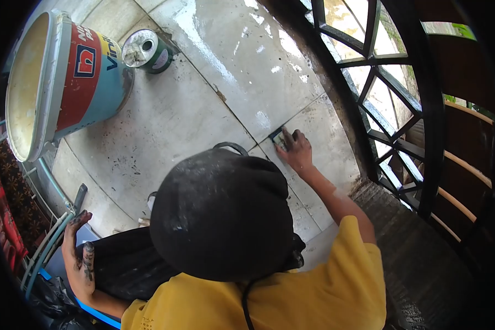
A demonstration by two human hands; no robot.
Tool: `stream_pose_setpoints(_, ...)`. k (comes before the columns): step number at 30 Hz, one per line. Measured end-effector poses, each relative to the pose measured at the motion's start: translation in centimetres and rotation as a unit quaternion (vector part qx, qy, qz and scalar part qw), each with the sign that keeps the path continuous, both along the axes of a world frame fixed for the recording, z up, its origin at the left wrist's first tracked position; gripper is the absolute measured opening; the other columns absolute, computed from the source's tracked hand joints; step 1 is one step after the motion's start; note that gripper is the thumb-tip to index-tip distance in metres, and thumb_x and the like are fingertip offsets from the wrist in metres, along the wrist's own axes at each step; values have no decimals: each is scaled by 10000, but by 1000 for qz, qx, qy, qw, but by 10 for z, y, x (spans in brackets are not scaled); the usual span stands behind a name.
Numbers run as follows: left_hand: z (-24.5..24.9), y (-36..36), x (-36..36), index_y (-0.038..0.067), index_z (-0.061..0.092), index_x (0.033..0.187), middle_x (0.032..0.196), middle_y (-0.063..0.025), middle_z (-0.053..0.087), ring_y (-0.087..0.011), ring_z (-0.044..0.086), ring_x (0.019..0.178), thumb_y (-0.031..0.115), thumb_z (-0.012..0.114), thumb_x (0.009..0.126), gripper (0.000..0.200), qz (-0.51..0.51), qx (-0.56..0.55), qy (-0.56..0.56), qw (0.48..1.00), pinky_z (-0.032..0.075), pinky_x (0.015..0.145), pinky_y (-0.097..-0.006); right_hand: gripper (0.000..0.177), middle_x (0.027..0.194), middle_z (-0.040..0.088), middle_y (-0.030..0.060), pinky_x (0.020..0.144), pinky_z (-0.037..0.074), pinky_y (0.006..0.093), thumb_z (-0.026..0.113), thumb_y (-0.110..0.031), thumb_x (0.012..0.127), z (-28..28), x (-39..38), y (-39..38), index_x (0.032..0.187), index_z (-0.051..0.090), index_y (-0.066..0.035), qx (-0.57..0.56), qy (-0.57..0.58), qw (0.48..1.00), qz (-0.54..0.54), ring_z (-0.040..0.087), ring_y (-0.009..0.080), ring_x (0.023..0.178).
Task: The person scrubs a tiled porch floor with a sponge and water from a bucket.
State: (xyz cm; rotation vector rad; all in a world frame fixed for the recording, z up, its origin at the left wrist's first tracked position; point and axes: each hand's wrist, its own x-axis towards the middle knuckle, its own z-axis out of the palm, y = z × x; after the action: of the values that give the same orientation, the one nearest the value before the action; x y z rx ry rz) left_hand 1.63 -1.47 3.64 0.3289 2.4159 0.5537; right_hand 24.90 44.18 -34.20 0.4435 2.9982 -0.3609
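Observation:
My right hand (296, 149) is low over the pale floor tiles (203, 115), its fingers curled on a small flat dark-edged piece (278, 135). That piece lies against the tile close to a grout line, and its kind is hard to tell. Off to the left, my left hand (80, 258) is raised with thumb and fingers apart and nothing in it. Dark smears mark the fingers of both hands. A black cap (220, 214) and a yellow shirt (291, 302) fill the lower middle of the head view, hiding part of the floor.
A large paint bucket (88, 77) stands at the upper left, beside a small green can (148, 52) with a hole in its top. Black metal grillwork (377, 71) borders the right side. Blue-grey pipes (55, 187) and black plastic bags (52, 302) are at the left edge.

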Motion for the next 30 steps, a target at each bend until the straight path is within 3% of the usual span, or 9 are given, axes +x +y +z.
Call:
stream_pose_setpoints(5,-2,-2,2,-55,462,1320,1303,-182,534,-281,468,1256,409,528,944,600,19,8,9,1000,273,1095,-397,596,899,605,212,620,530,429,673,-494,783,13,-43,35,1233,601,-110,51,25,966,-253,621,339,771)
stream_pose_setpoints(8,0,2,0,-53,458,1324,1303,-183,536,-281,467,1258,424,528,943,615,14,19,2,1000,269,1097,-398,613,1035,609,263,743,535,442,665,-454,799,15,-10,7,1291,567,-102,23,1,999,-32,636,360,883)
stream_pose_setpoints(11,2,0,4,-52,457,1326,1294,-187,539,-288,471,1253,428,511,948,614,24,0,22,999,269,1096,-399,639,1119,584,253,735,534,435,694,-459,766,3,-33,50,1298,570,-127,55,-38,968,-241,624,356,936)
stream_pose_setpoints(14,-2,-3,3,-51,457,1324,1299,-187,536,-290,467,1258,399,507,953,586,-18,-2,14,1000,267,1098,-403,579,1058,594,231,697,537,433,670,-453,796,-1,-13,2,1242,591,-91,131,29,990,-46,627,351,911)
stream_pose_setpoints(15,-4,-3,5,-51,456,1325,1301,-188,536,-288,467,1259,404,511,950,592,9,10,21,1000,268,1098,-404,553,1061,598,243,679,536,442,650,-462,807,19,-15,-7,1207,603,-83,-16,-52,997,-45,636,355,883)
stream_pose_setpoints(19,2,-4,0,-49,440,1346,1316,-188,530,-284,467,1264,395,521,949,601,-2,4,9,1000,268,1100,-402,568,1039,600,246,681,536,446,677,-483,771,-4,-62,61,1211,619,-129,103,30,963,-247,640,354,854)
stream_pose_setpoints(23,0,-8,6,-46,433,1354,1316,-188,529,-285,470,1261,401,521,951,609,21,28,13,999,269,1100,-400,556,979,634,246,712,543,442,649,-516,795,14,-56,-10,1148,611,-88,-23,-2,998,-53,655,376,874)
stream_pose_setpoints(26,1,-5,6,-46,434,1353,1309,-191,531,-287,474,1256,420,523,949,624,29,5,25,999,273,1098,-400,547,998,598,237,676,543,471,675,-471,785,-3,-78,44,1215,614,-138,-77,14,964,-252,632,372,809)
stream_pose_setpoints(30,1,-13,6,-49,436,1347,1304,-189,536,-289,479,1252,427,532,943,632,-1,23,21,999,280,1095,-401,508,1008,593,243,683,549,448,678,-464,790,-25,-81,4,1134,628,-93,108,89,985,-101,631,365,825)
